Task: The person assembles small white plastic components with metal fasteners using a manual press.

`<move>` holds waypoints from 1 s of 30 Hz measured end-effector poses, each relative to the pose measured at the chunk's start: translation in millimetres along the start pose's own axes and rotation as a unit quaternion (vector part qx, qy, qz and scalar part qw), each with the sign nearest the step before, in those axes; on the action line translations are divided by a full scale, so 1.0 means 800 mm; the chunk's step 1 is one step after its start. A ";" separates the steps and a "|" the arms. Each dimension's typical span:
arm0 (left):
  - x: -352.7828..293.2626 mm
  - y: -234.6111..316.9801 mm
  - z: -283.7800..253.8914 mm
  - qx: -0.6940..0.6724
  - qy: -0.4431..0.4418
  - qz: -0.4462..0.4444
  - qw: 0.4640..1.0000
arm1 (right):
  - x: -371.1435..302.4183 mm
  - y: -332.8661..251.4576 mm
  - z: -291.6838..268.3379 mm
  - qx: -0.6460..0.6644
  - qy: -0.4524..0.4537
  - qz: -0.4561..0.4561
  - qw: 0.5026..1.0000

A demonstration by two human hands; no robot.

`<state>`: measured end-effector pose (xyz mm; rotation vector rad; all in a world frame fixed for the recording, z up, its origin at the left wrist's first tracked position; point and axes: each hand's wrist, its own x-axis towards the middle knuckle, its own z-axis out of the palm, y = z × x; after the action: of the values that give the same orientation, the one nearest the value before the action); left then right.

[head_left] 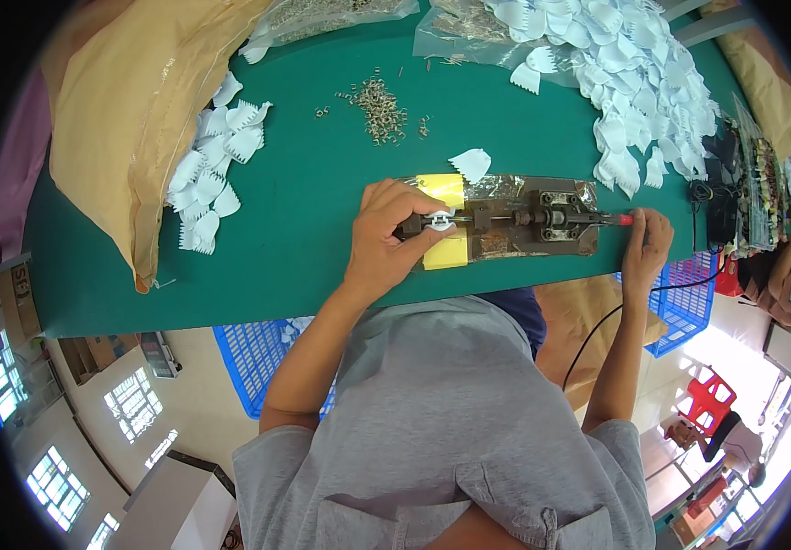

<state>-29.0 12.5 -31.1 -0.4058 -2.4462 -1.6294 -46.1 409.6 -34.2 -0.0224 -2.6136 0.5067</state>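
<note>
A metal toggle clamp fixture (pixel 556 220) lies on the green table in front of me, its base partly wrapped in clear tape, with yellow pieces at its left end. My left hand (pixel 394 229) pinches a small white plastic part (pixel 440 220) at that left end, thumb and fingers closed around it. At the other end, my right hand (pixel 648 246) grips the red-tipped handle (pixel 626 220) of the fixture. Just beyond the fixture lies one loose white toothed plastic piece (pixel 472 165).
A pile of small metal clips (pixel 379 112) lies farther back. White toothed pieces heap up at the back right (pixel 638 82) and beside a brown paper sack (pixel 130 119) at left. Blue baskets (pixel 241 367) stand below the table edge. A black cable (pixel 593 335) hangs at right.
</note>
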 end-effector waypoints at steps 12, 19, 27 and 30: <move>0.000 -0.005 0.005 -0.018 0.026 0.008 0.999 | 0.073 -0.120 -0.043 0.627 -0.058 0.156 0.761; 0.003 -0.002 0.007 -0.006 0.023 0.020 1.000 | 0.074 -0.090 -0.032 0.794 -0.051 0.227 0.562; 0.000 -0.001 0.006 -0.005 0.025 0.009 1.000 | 0.073 -0.079 -0.030 0.760 -0.049 0.238 0.603; 0.002 -0.001 0.005 -0.012 0.015 -0.013 1.000 | 0.066 -0.050 -0.016 0.835 -0.057 0.261 0.482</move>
<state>-30.7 15.9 -33.3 -0.3520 -2.4216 -1.6653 -84.3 382.5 14.1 -0.1373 -0.9821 2.9409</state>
